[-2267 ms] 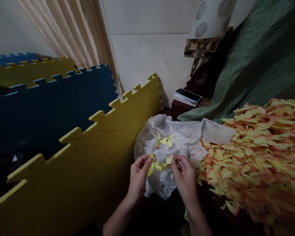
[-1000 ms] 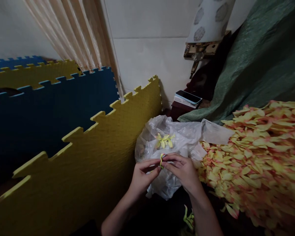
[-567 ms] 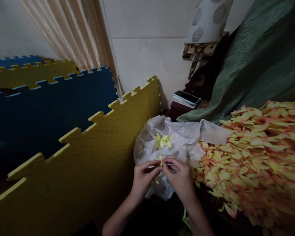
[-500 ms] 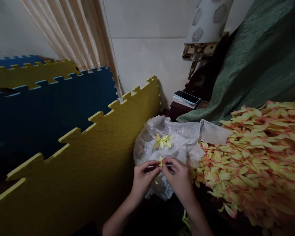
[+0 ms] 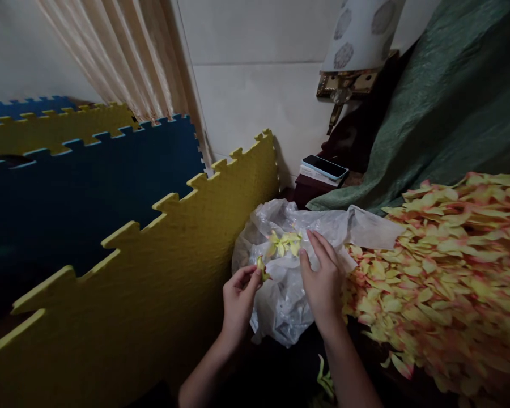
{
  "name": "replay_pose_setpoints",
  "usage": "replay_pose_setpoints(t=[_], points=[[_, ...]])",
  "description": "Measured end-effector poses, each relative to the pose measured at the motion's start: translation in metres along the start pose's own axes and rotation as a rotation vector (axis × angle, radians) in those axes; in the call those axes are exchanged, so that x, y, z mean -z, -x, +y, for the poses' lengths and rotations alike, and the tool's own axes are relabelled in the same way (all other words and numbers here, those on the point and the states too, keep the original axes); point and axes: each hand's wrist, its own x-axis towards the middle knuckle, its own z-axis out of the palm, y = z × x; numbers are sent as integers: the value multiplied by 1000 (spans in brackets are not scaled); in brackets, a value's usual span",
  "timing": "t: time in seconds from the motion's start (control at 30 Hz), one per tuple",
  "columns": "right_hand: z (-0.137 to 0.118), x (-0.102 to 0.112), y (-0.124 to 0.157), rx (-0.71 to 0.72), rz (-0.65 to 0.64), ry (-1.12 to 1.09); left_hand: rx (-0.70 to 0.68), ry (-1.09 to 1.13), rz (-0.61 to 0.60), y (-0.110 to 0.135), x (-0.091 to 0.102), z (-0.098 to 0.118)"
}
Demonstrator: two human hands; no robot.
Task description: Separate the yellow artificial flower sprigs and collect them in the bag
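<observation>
Between the thumb and fingers of my left hand (image 5: 240, 294) is a small yellow artificial flower (image 5: 262, 268), held over the near left part of a clear plastic bag (image 5: 283, 309). My right hand (image 5: 323, 275) is above the bag's right side, fingers stretched out and thumb apart, with nothing in it. Several yellow flower pieces (image 5: 283, 243) lie on the bag, just left of my right fingertips. A large heap of yellow and pink petals (image 5: 442, 283) spreads to the right of my right hand.
Yellow (image 5: 187, 243) and blue (image 5: 110, 192) foam mats stand upright on the left. A phone (image 5: 325, 166) rests on a dark box behind the bag. Green cloth (image 5: 433, 113) hangs at the right, near a wall lamp (image 5: 361, 39). Green stems (image 5: 324, 377) lie below my right wrist.
My hands have parted. The left has moved slightly left with the flower, while the right has let go, opened and moved up and right toward the pieces on the bag.
</observation>
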Motion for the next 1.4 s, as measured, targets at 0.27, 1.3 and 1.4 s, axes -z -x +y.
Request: replay_pose_setpoints(t=[0.27,1.3,1.4], points=[[-18,3,33,-55,-456,-241,-202,-246,-132,13,1,-3],[-18,12,48,-28,-305,-51,-149,-255,-264,21,1,6],[-11,5,48,-215,-331,-255,-95,-219,-212,19,-1,0]])
